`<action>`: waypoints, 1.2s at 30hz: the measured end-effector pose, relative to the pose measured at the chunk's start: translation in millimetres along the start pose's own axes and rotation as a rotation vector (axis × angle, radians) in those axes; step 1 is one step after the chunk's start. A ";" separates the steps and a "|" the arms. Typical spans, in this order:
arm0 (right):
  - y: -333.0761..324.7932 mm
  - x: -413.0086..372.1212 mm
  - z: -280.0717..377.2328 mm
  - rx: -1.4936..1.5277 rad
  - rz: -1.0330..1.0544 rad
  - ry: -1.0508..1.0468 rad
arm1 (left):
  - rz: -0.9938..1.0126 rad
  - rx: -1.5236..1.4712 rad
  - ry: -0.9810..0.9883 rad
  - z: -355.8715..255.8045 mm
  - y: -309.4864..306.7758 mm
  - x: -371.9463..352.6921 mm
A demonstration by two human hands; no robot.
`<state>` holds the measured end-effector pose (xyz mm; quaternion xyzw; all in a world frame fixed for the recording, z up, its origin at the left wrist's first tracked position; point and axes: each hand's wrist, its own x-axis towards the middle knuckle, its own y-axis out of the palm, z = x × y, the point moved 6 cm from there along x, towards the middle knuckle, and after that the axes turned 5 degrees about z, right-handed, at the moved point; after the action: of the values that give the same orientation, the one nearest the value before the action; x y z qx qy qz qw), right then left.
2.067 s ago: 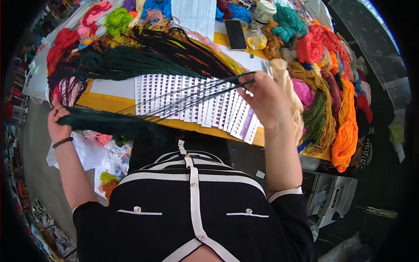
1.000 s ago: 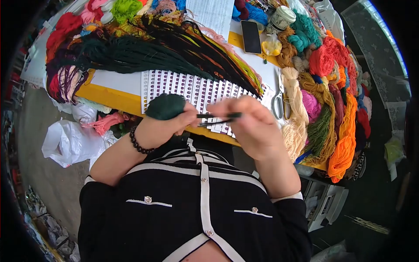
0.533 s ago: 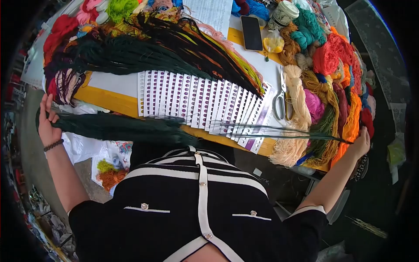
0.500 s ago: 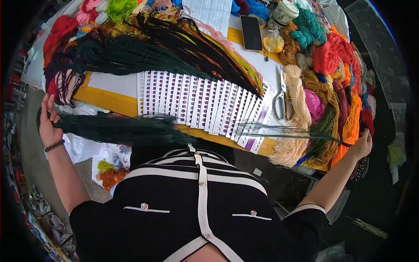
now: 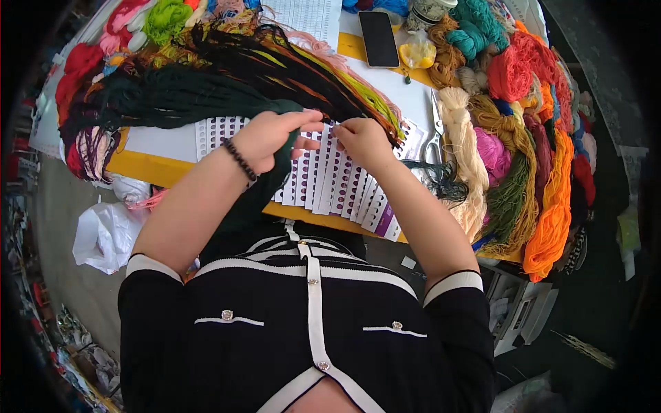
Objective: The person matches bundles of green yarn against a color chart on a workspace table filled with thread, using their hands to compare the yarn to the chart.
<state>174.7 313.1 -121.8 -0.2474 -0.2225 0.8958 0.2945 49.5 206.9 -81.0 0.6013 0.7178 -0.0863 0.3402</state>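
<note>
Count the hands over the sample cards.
2. The left hand, wearing a bead bracelet, grips dark green yarn above the sample cards. The right hand pinches its strands beside it. No other hands show.

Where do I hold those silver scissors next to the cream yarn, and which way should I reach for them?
Take the silver metal scissors by the handle loops, the end nearest the person, coming in from that near side. They lie flat with blades pointing away, so the loops are probably safest. The cream yarn skein crowds their right, and the right hand is at their left.
</note>
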 end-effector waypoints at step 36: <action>3.1 4.6 -25.0 0.698 -0.025 0.155 | 0.068 -0.172 0.290 5.1 3.0 55.4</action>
<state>184.5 320.1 -144.4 -0.1964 0.1172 0.8927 0.3883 51.7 249.4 -116.8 0.6001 0.7433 0.0747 0.2861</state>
